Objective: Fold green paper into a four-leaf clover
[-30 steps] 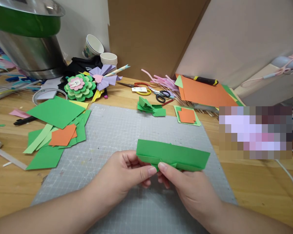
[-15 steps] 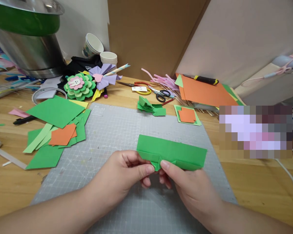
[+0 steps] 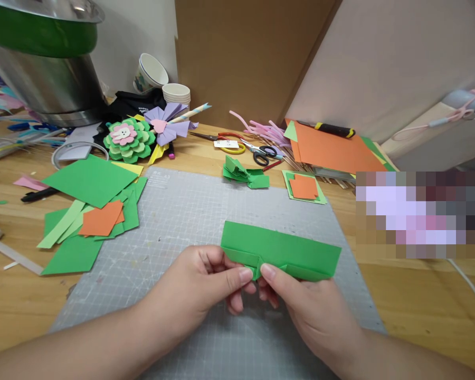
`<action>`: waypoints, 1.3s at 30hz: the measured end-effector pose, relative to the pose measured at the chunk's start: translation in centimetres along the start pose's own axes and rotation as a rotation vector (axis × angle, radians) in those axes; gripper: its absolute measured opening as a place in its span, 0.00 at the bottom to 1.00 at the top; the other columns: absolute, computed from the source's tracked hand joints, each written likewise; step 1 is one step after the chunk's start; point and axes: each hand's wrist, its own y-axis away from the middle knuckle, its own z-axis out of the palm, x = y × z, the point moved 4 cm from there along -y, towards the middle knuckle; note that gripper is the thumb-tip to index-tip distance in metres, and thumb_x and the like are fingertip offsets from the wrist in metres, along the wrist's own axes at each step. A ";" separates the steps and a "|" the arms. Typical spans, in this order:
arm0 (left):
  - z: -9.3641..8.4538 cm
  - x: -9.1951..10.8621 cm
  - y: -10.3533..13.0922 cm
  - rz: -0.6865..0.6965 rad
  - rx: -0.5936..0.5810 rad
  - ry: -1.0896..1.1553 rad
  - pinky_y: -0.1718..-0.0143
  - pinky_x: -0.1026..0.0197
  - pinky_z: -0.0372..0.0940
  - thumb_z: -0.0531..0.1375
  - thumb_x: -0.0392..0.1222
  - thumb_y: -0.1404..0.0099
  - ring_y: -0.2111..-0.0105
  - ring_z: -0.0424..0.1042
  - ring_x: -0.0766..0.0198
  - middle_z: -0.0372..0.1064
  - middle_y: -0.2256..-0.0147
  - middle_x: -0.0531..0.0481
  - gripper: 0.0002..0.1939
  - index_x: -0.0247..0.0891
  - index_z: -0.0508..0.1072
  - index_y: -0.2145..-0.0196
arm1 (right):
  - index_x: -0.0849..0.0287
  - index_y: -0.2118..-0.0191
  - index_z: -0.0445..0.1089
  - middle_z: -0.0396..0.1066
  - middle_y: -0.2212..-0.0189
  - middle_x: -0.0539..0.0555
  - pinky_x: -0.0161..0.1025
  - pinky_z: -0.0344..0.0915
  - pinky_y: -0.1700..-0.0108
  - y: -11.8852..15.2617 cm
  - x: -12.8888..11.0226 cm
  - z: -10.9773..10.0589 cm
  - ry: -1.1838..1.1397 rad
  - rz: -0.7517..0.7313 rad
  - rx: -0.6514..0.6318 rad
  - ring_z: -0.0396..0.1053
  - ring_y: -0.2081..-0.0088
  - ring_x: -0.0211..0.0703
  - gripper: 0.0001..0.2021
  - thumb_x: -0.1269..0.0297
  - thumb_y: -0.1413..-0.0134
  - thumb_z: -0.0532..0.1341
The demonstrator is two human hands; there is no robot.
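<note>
A folded strip of green paper (image 3: 281,247) is held up over the grey cutting mat (image 3: 182,216). Small folds show at the middle of its lower edge. My left hand (image 3: 217,277) pinches that edge between thumb and fingers, left of the middle. Close beside it, my right hand (image 3: 296,287) grips the same edge, its thumb on top of the folds and its fingers underneath. Both thumb tips nearly meet. The fingertips behind the paper are partly hidden. Beyond the strip, a crumpled green paper piece (image 3: 243,173) lies at the mat's far edge.
Green and orange paper pieces (image 3: 91,179) lie at left. Small stacked squares (image 3: 304,187) rest at the mat's far right corner. Scissors (image 3: 261,154), a paper flower (image 3: 126,138), purple-pink strips (image 3: 263,132), orange sheets (image 3: 332,150) and a metal pot (image 3: 59,84) stand or lie behind.
The green strip's right end has shifted slightly right and toward me. My left fingers have moved a little beneath the paper. Both hands keep their hold.
</note>
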 end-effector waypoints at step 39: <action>0.9 0.5 0.5 0.100 -0.018 -0.039 0.75 0.68 0.60 0.60 0.41 0.42 0.79 0.63 0.71 0.70 0.77 0.52 0.09 0.34 0.71 0.76 | 0.58 0.75 0.67 0.68 0.79 0.48 0.34 0.62 0.74 0.2 -0.6 0.6 0.065 -0.040 -0.029 0.64 0.76 0.36 0.12 0.58 0.44 0.60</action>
